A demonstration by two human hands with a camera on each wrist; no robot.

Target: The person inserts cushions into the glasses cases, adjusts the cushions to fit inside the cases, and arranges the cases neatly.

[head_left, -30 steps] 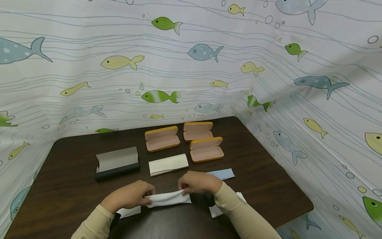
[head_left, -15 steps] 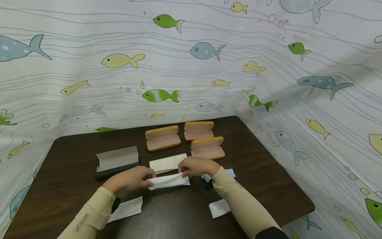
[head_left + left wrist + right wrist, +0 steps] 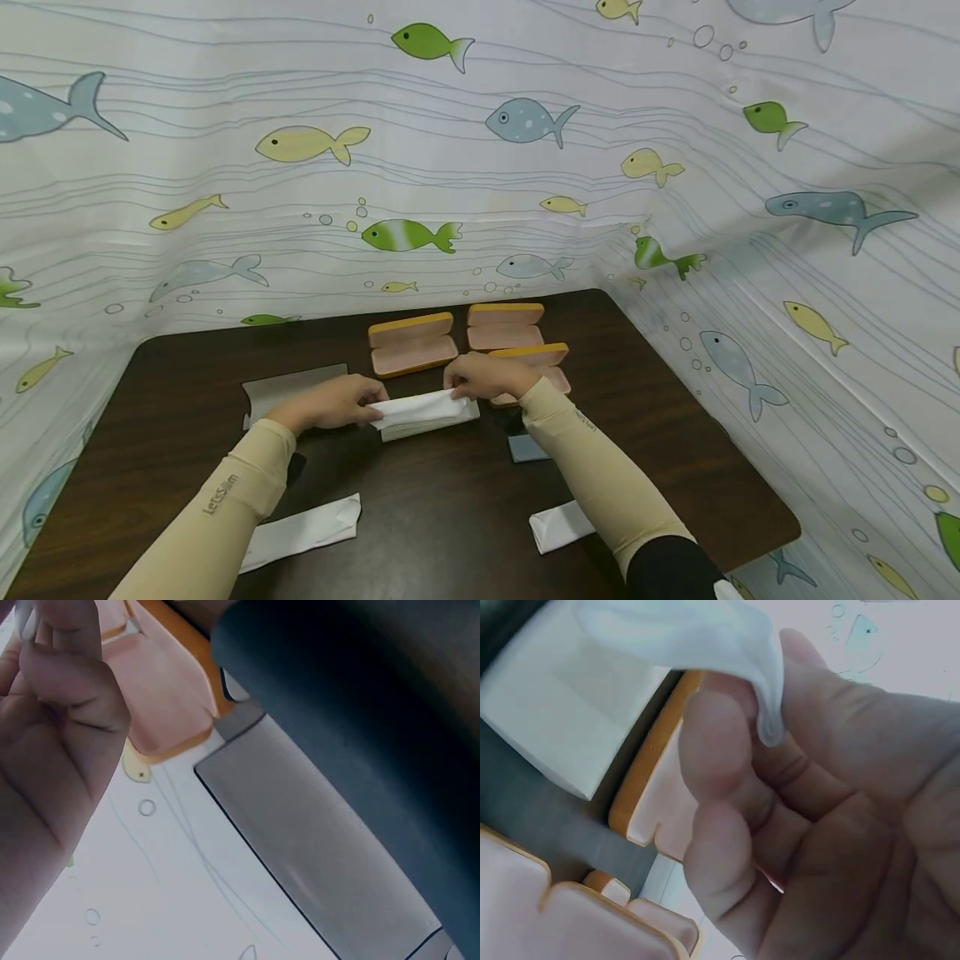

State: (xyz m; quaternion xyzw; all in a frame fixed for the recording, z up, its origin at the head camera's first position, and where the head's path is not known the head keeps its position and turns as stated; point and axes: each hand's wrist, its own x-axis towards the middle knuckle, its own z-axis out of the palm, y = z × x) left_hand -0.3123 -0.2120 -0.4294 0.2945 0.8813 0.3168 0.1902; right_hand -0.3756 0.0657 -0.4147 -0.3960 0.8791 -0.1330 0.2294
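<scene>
A folded white cloth (image 3: pixel 415 408) is stretched between both hands, close over the cream folded case (image 3: pixel 431 429) and covering much of it in the head view. My left hand (image 3: pixel 339 402) pinches the cloth's left end; its fingers reach the top corner of the left wrist view. At the other end my right hand (image 3: pixel 482 375) pinches a corner between thumb and fingers. That pinched cloth corner shows plainly in the right wrist view, with the cream case (image 3: pixel 562 705) beyond it. Behind my left hand lies an open dark case with a grey lining (image 3: pixel 292 825).
Open yellow cases with pink linings stand at the back: one (image 3: pixel 412 360) left, one (image 3: pixel 506 335) right, and one (image 3: pixel 557 377) partly behind my right hand. A small blue folded piece (image 3: pixel 527 448) lies beside my right forearm. White folded cloths (image 3: pixel 311 531) (image 3: pixel 561 527) lie nearer me.
Both hands have carried the white cloth away from me, from the near part of the table to over the cream case. The other cloths and cases have stayed put.
</scene>
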